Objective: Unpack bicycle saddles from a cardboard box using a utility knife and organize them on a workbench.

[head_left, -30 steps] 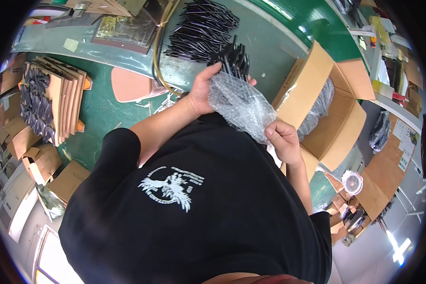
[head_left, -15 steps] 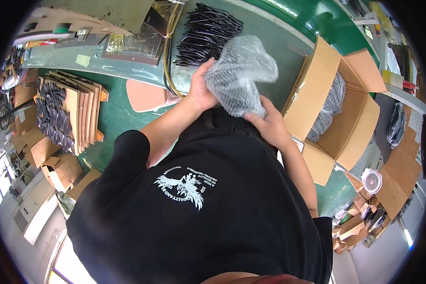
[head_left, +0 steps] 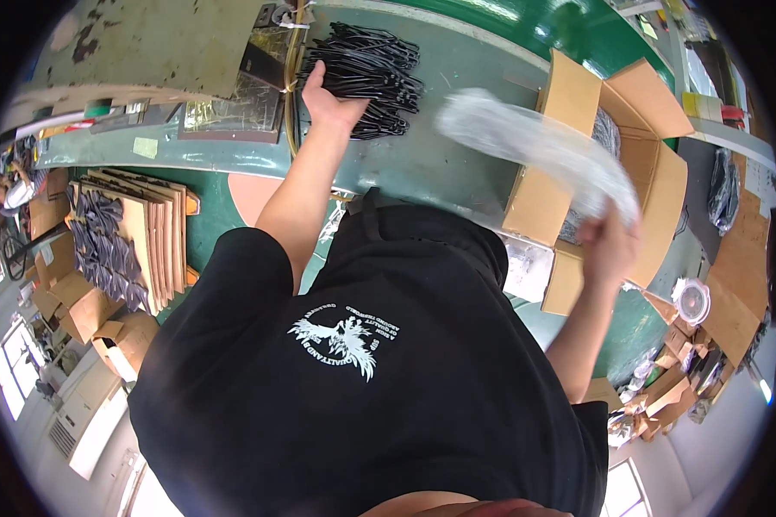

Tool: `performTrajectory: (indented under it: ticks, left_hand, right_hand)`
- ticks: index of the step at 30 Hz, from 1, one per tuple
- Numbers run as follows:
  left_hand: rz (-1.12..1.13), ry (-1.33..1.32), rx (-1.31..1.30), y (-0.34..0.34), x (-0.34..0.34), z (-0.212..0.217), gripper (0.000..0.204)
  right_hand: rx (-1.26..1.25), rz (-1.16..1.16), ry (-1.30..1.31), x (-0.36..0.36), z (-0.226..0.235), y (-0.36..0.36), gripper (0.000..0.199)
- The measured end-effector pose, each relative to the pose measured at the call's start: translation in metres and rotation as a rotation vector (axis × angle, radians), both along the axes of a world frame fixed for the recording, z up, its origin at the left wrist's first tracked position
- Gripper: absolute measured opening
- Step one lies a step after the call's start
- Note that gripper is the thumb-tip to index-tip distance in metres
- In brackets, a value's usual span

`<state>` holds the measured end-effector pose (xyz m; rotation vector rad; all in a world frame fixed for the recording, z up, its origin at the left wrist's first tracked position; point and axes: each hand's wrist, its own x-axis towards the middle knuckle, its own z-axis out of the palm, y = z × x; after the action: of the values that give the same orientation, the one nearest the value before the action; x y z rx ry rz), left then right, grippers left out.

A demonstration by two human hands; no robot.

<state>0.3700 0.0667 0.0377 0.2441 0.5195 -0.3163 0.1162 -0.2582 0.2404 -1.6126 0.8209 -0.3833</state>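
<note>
One clear plastic sleeve (head_left: pixel 535 142), blurred, before the carton (head_left: pixel 666 207): likely light, soft, slippery; best taken by its end, where the right hand (head_left: pixel 610 246) grips. One pile of black rods (head_left: pixel 375 62), seemingly stiff, on the bench (head_left: pixel 466 56); left hand (head_left: pixel 332 108) against it, closure unclear. Hands well apart.

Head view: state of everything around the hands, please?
Black pile: heaped on the table
Wrap: extended, blurred, contents unclear
Box: open, flaps spread, partly filled
Left hand: at the pile, grip unclear
Right hand: holding the wrap's near end, blurred
</note>
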Motion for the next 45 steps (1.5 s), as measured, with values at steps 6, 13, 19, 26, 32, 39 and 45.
performTrajectory:
  ticks: [6, 13, 19, 26, 32, 39, 45]
  left_hand:
    - [-0.075, 0.112, 0.139, 0.000, 0.030, -0.065, 0.043]
    - [-0.307, 0.146, 0.534, 0.008, 0.035, -0.084, 0.052]
    - [-0.596, 0.301, 0.706, 0.026, 0.068, -0.079, 0.066]
    - [-0.710, 0.420, 1.029, 0.030, 0.052, -0.059, 0.064]
    - [-0.752, 0.562, 1.316, 0.016, 0.045, -0.037, 0.070]
    - [-0.844, 0.362, 1.548, -0.017, -0.031, 0.020, 0.076]
    - [-0.916, 0.207, 1.566, -0.018, -0.118, 0.056, 0.056]
  right_hand:
    - [-0.135, -0.387, -0.171, -0.118, 0.030, -0.104, 0.027]
    - [-0.127, -0.972, -0.381, -0.297, 0.048, -0.178, 0.043]
    - [-0.502, -1.404, 0.086, -0.422, 0.016, -0.186, 0.032]
    - [-0.452, -1.315, 0.697, -0.462, -0.154, -0.178, 0.037]
    - [-0.053, -0.695, 0.575, -0.356, -0.252, -0.160, 0.039]
    - [0.150, -0.184, 1.109, -0.323, -0.435, -0.170, 0.045]
    - [0.198, 0.341, 0.977, -0.343, -0.531, -0.202, 0.045]
